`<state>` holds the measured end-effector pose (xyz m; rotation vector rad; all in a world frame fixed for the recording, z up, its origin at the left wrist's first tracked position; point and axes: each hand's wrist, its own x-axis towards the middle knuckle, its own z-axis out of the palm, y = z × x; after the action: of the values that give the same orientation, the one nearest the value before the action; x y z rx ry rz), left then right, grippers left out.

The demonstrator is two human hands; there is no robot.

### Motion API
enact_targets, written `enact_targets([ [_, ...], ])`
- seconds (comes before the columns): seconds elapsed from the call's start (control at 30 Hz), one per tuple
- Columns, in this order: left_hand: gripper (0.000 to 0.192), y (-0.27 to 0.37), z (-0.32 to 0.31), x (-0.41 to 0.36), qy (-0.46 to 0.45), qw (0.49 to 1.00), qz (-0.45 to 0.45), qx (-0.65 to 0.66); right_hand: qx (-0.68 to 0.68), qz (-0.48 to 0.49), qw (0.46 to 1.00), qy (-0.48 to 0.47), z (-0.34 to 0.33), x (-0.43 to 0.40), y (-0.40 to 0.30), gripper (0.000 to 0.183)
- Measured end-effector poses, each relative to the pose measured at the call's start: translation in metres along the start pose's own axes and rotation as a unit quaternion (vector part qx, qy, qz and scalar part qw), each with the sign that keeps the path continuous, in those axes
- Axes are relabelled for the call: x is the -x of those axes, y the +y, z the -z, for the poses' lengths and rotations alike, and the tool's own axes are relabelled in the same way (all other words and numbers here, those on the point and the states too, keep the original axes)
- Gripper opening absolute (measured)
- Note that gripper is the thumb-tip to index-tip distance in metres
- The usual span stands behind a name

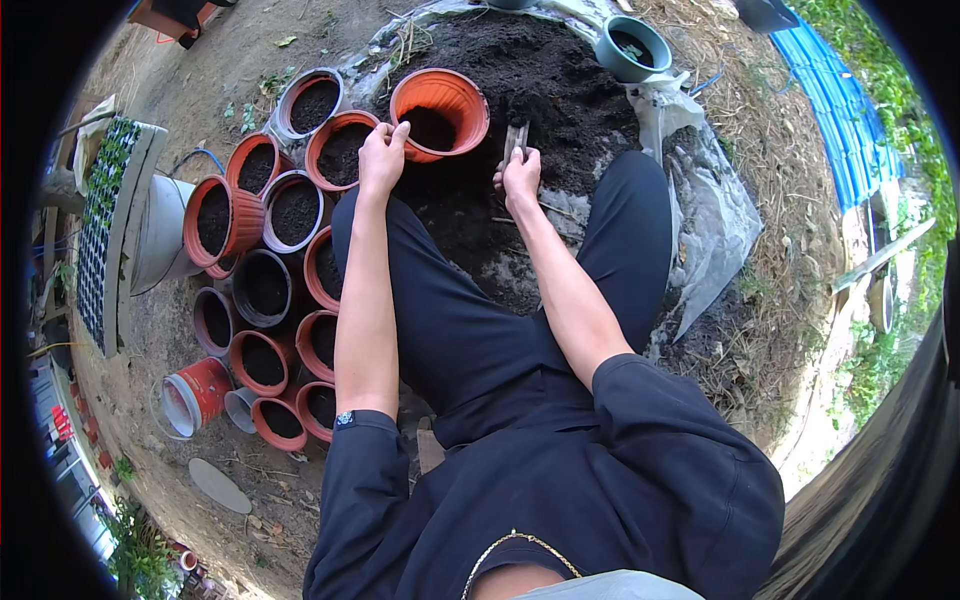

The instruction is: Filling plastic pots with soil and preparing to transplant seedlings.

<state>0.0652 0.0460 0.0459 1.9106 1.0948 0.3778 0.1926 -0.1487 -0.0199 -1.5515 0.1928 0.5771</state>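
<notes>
Pinched at its left rim by my left hand [384, 154], an orange plastic plant pot [469, 112] tilts towards me with some dark soil [429, 129] inside. My right hand [519, 176] grips the handle of a small hand trowel [516, 139], its thumb along the top. Dark soil covers the trowel's far end, so the blade's shape is hidden. Beyond and around both hands spreads a heap of dark potting soil [517, 56] on a translucent plastic sheet [709, 232].
Several soil-filled pots [262, 289] crowd the ground at my left. Past them, a seedling tray [109, 217] rests by a white bucket [161, 232]. A red bucket [206, 386] lies tipped. At the heap's far right stands a green pot [636, 67] with a seedling.
</notes>
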Motion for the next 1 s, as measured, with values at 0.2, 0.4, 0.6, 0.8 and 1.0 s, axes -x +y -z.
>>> enact_targets([
  [0.2,0.047,-0.003,-0.001,-0.003,0.000,1.000,-0.002,0.001,0.053,0.162,0.985,-0.007,-0.010,0.031,-0.036,0.021],
  [0.4,0.047,-0.003,-0.001,-0.001,0.001,1.000,0.001,-0.003,0.326,0.396,0.858,0.041,-0.009,0.043,-0.040,0.023],
  [0.6,0.044,0.000,-0.002,-0.002,0.016,0.999,-0.018,-0.032,0.209,0.121,0.957,0.162,0.008,-0.001,-0.012,0.024],
  [0.8,0.042,0.013,-0.011,-0.007,0.016,0.998,-0.053,-0.011,0.123,-0.107,0.943,0.289,0.035,-0.031,0.044,0.021],
  [1.0,0.042,-0.010,-0.001,-0.003,0.022,0.999,-0.036,-0.021,0.222,-0.156,0.907,0.323,0.009,0.026,0.063,0.020],
])
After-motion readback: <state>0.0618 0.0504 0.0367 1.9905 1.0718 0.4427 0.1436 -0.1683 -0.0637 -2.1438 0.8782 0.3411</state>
